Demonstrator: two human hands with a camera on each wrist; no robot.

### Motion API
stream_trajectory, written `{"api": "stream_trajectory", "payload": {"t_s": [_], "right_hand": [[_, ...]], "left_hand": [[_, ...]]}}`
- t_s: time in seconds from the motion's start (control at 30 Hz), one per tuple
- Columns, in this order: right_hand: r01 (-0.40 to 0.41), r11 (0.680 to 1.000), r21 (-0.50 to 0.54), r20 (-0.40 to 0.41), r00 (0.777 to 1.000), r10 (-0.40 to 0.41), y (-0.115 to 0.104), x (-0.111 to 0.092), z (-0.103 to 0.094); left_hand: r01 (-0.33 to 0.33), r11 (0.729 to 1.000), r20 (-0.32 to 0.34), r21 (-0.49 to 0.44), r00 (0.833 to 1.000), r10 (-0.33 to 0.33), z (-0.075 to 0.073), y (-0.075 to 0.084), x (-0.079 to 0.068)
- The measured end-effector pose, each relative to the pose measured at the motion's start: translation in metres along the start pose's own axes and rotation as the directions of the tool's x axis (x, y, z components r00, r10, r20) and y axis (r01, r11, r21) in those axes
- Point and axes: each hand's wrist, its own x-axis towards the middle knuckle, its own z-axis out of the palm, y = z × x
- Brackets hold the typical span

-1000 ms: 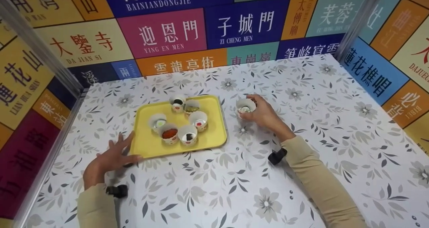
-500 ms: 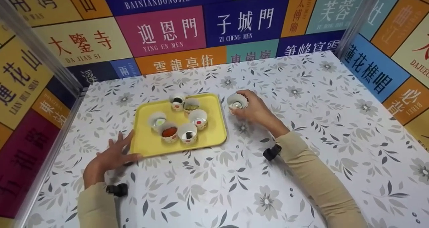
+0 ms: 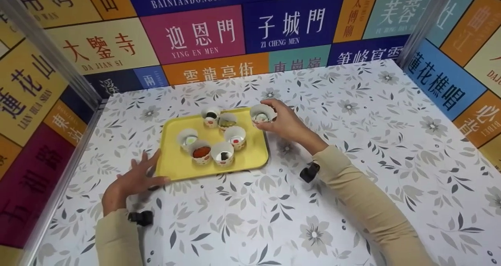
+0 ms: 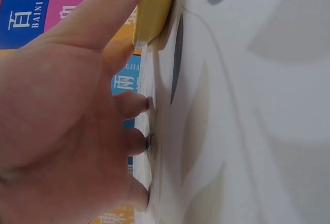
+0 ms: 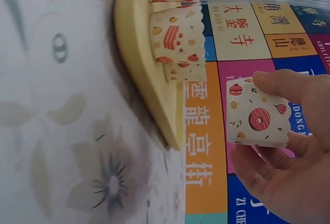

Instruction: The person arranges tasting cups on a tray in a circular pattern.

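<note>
My right hand (image 3: 287,123) grips a small paper baking cup (image 3: 261,115) with a pale greenish bit inside. In the right wrist view this printed cup (image 5: 255,113) is raised beside the tray, thumb and fingers on opposite sides. At the yellow tray's (image 3: 250,156) near left corner, my left hand (image 3: 135,176) spreads its fingers, the thumb along the rim. Several similar cups stand on the tray: one with orange-red filling (image 3: 201,153), one with black bits (image 3: 223,156), one with a red bit (image 3: 235,139), one with a light green bit (image 3: 188,140).
Farther back on the tray stand a cup with olive-green contents (image 3: 227,122) and a cup with dark contents (image 3: 210,119). The table (image 3: 242,227) has a leaf-patterned cover. Colourful sign-printed walls (image 3: 195,31) enclose its back and sides.
My right hand has carried its cup leftward from over the table to the tray's right rim, near the back corner. The left hand stays at the tray's corner.
</note>
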Motion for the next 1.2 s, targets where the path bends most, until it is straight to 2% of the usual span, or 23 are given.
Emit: {"api": "stream_trajectory", "payload": {"t_s": [0.23,0.57,0.9,1.1,1.2], "right_hand": [[-0.004,0.999,-0.035,0.043,0.999,0.006,-0.026,0.01,0.0],[0.104,0.988,-0.111,0.114,0.989,-0.092,-0.053,0.023,0.011],[0.174,0.978,-0.113,0.177,0.972,-0.152,-0.071,0.037,0.032],[0.233,0.965,-0.123,0.201,0.958,-0.206,-0.078,0.047,0.045],[0.231,0.963,-0.141,0.221,0.955,-0.197,-0.078,0.052,0.054]], "left_hand": [[-0.015,1.0,-0.001,0.01,1.0,0.015,0.0,-0.001,-0.002],[-0.014,1.0,0.004,0.009,1.0,0.014,0.0,-0.003,-0.002],[0.008,1.0,0.014,0.016,1.0,-0.008,-0.001,-0.002,-0.001],[-0.014,1.0,0.001,0.02,1.0,0.014,-0.002,-0.001,-0.001],[-0.019,1.0,0.002,0.015,1.0,0.019,0.0,-0.002,-0.001]]}}
